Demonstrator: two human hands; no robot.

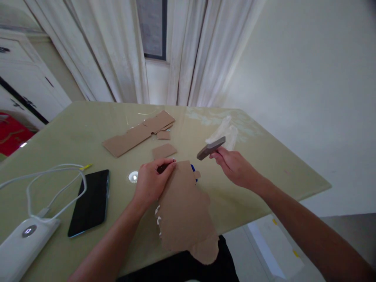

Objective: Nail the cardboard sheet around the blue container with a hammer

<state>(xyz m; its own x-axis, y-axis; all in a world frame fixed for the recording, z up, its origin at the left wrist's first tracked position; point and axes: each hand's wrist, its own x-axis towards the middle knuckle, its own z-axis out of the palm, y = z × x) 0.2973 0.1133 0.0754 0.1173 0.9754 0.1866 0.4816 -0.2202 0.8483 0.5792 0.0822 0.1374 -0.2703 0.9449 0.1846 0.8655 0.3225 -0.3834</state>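
My left hand point(152, 181) grips the top edge of a large torn piece of brown cardboard point(185, 211), which hangs over the near edge of the table point(264, 168). A small dark thing shows between its fingers. My right hand point(233, 166) is raised just right of the cardboard and pinches a flat grey block point(210, 148), tilted up to the right. A bit of blue point(193, 169) peeks out behind the cardboard's top edge.
Torn cardboard strips point(138, 134) and small scraps point(163, 150) lie farther back. A black phone point(90, 201), a white power bank point(23, 243) with its cable point(55, 184) and a small shiny disc point(133, 176) lie at left. A crumpled white tissue point(226, 131) is behind the grey block.
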